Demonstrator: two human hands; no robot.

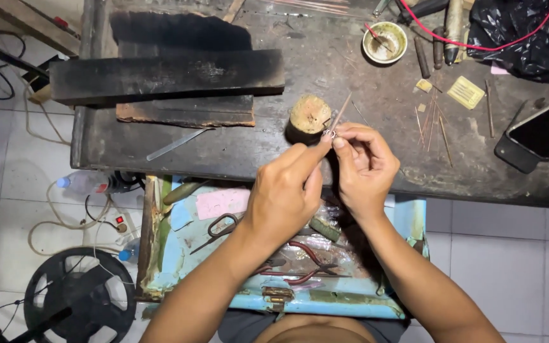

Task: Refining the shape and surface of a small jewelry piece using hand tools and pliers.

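**Small metal piece pinched over the dark table**

A tiny silvery piece (329,133) is held between both hands above the table (236,146), just beside a round cork-like block (309,114). The left hand (284,197) is closed on it with thumb and forefinger, apparently so that it is steadied. The right hand (363,162) is closed on a thin rod (341,113), which is angled up from the piece, seemingly for fine work. Thin wire lengths (433,124) are laid near the right hand, within reach. Red-handled pliers (306,267) are kept in an open blue drawer (325,305) below
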